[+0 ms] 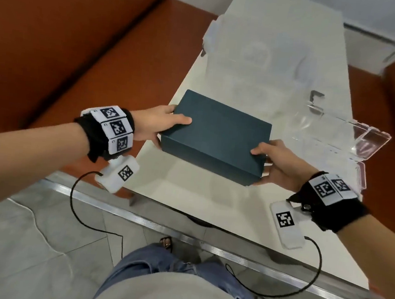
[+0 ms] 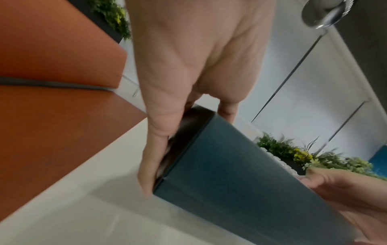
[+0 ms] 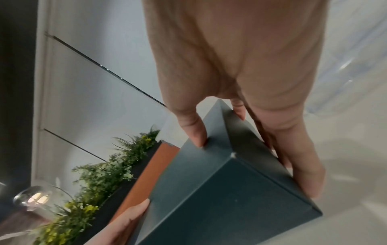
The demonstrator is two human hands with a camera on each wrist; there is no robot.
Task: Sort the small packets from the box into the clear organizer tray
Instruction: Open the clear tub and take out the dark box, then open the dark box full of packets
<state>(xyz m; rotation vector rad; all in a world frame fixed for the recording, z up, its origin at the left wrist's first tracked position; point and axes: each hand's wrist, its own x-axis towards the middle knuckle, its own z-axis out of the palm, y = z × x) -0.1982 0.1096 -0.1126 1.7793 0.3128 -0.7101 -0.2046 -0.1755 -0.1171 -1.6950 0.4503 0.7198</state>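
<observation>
A closed dark teal box (image 1: 217,136) (image 2: 240,174) (image 3: 226,190) is held between both hands just above the white table (image 1: 187,189). My left hand (image 1: 162,124) (image 2: 167,132) grips its left end, thumb on the lid, fingers down the side. At the right end my right hand (image 1: 272,163) (image 3: 251,140) grips it the same way, thumb on top. The clear organizer tray (image 1: 332,140) lies open on the table to the right of the box. No packets show; the box's lid hides its inside.
An orange bench (image 1: 68,52) runs along the table's left side. A clear plastic bag (image 1: 256,51) lies at the table's far end. A metal rail (image 1: 183,234) crosses below the table's near edge. Planters with greenery (image 3: 100,179) stand behind.
</observation>
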